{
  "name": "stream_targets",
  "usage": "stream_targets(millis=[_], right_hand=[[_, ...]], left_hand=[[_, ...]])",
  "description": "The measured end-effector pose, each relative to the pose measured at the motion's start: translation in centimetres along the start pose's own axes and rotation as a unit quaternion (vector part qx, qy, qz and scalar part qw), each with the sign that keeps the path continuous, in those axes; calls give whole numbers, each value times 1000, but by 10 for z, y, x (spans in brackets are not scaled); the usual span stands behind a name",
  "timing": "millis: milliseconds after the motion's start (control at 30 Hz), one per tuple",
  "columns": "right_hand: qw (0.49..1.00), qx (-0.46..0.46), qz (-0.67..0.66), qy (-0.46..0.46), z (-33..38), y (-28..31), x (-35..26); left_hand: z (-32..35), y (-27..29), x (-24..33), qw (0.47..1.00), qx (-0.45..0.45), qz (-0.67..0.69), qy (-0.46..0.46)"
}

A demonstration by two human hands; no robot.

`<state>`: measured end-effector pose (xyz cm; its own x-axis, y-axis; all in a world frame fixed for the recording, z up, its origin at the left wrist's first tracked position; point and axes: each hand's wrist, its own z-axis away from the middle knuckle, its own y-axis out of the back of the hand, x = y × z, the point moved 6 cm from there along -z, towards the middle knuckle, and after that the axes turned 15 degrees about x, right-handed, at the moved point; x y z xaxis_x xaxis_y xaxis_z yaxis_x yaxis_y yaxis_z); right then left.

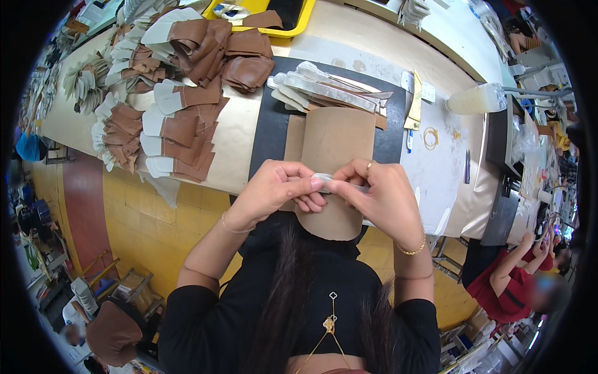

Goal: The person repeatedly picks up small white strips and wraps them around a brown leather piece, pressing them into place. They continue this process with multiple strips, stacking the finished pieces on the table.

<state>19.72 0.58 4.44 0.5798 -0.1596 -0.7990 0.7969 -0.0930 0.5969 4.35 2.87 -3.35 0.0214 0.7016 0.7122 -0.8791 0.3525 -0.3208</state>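
My left hand [269, 190] and my right hand [387, 193] meet at the middle, fingertips nearly touching. Both pinch a small whitish strip [322, 179]; its exact kind cannot be made out, and fingers cover much of it. Beneath them lies a tan curved board [339, 140], its rounded near end hanging over the table edge towards me. Just beyond it, a stack of pale and brown strip-like pieces [333, 87] rests on a black mat [265, 140].
At left, piles of brown and white leather-like pieces [187, 128] cover the table, with a yellow tray [303, 22] behind. To the right are a yellow-handled cutter [413, 103], a yellow ring-shaped loop [430, 138], a pen [467, 167] and a plastic bottle [476, 100]. A person in red [498, 280] works at far right.
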Motion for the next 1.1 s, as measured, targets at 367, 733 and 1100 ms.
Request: stream_targets(millis=[367, 733, 1100], right_hand=[[998, 22, -36, -56, 14, 20, 13], [998, 56, -10, -32, 12, 20, 13], [993, 52, -46, -98, 20, 18, 46]], left_hand=[[-4, 10, -6, 999, 0, -1, -32], [-5, 9, -12, 998, 21, 50, -33], [-8, 13, -18, 995, 14, 44, -88]])
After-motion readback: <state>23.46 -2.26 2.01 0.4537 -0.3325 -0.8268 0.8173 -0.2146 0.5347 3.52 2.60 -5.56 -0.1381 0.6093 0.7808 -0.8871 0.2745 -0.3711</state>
